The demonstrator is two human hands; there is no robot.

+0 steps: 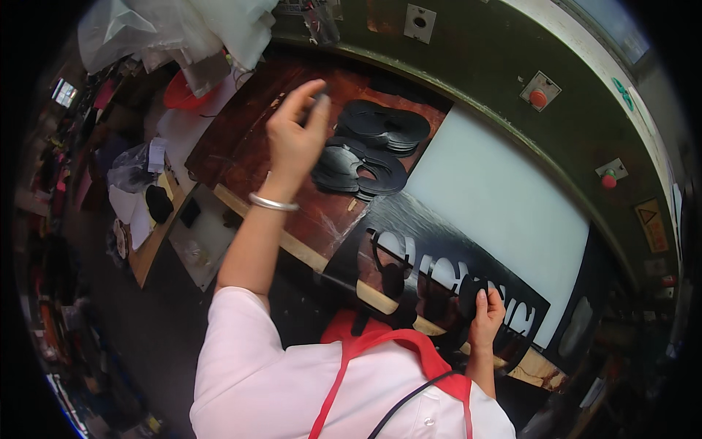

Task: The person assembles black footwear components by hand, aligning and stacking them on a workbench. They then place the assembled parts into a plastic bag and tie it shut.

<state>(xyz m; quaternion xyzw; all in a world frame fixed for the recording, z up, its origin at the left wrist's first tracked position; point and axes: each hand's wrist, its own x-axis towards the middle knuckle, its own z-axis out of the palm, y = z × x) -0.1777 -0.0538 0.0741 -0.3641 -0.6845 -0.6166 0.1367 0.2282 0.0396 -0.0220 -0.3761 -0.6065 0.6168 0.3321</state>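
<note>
My left hand (298,135) is raised over the brown board, fingers and thumb curled together. Something small and dark shows at its fingertips, too unclear to name. Beside it lie two stacks of curved black cut pieces, the farther stack (384,128) and the nearer stack (380,172). Close to my body, my right hand (487,314) pinches a thin black sheet (446,241) with several curved openings cut through it. The sheet lies partly on the white board and droops over the front edge. White board and wooden edge show through its openings.
The brown board (248,139) adjoins a white board (504,197) on the right. A green machine beam (468,58) spans the far side, carrying red buttons (538,98). Clear plastic bags (175,33) hang at the upper left, above a red bowl (189,94). A cluttered side table (157,234) stands left.
</note>
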